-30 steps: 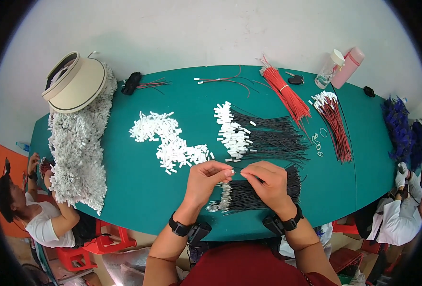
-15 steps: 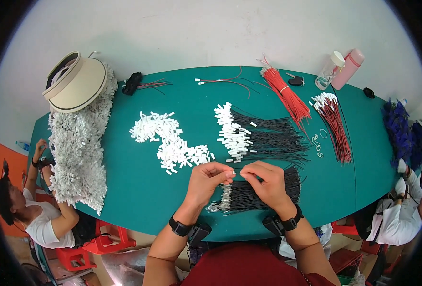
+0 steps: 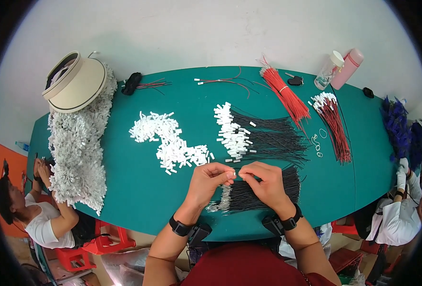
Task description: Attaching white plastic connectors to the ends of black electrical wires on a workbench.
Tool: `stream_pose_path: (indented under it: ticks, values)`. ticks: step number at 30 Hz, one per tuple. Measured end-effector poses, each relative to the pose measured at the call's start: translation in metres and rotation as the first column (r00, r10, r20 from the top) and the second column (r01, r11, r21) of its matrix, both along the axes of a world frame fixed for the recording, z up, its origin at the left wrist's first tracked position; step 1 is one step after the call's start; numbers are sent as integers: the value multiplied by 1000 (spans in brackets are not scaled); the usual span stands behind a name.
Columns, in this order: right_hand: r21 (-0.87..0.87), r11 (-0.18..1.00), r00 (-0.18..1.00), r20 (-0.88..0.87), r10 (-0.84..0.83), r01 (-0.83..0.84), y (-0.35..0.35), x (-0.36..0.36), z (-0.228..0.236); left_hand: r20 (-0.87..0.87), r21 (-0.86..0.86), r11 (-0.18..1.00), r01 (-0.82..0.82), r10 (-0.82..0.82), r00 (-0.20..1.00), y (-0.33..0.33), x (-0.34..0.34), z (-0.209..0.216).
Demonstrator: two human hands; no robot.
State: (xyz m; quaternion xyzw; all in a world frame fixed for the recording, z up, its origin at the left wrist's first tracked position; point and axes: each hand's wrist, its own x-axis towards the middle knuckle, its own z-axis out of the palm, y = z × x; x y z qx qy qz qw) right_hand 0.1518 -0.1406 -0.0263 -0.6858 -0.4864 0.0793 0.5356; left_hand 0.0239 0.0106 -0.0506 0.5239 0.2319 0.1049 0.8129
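Observation:
Between the thumb and forefinger of my left hand [image 3: 210, 177] is a small white plastic connector housing [image 3: 233, 174]. Just right of it, my right hand [image 3: 266, 181] pinches close to the housing; a thin black wire seems to be in its fingertips, mostly hidden by them. Under my hands lies a row of black wires [image 3: 263, 195] with bare metal terminals at the left end. Beyond them, more black wires [image 3: 277, 140] are spread out with white housings [image 3: 230, 136] on their left ends. A heap of loose white housings [image 3: 170, 143] lies to the left.
On the green table [image 3: 139, 200] are a red wire bundle [image 3: 287, 95], dark red wires with white connectors [image 3: 335, 128], rubber bands [image 3: 316, 143], keys [image 3: 294, 81], a clear bottle [image 3: 329, 71] and a pink flask [image 3: 347, 69]. A visor [image 3: 80, 88] tops a white wire pile [image 3: 77, 157]. Co-workers sit at both sides.
My hands stay nearly in place, the right fingertips slightly nearer the housing. The co-worker on the left has lowered a hand; the one on the right has shifted their gloved hands.

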Motion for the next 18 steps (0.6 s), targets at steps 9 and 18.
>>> stream_pose_path:
  ticks: [9, 18]
  values:
    - [-173, 984, 999, -13, -35, 32, -10, 19, 17, -29, 360, 916, -177, 201, 979, 15, -2, 11]
    - [-163, 979, 909, 416, -41, 119, -7, 30, 9, 7, 993, 115, -37, 251, 968, 22, 5, -5]
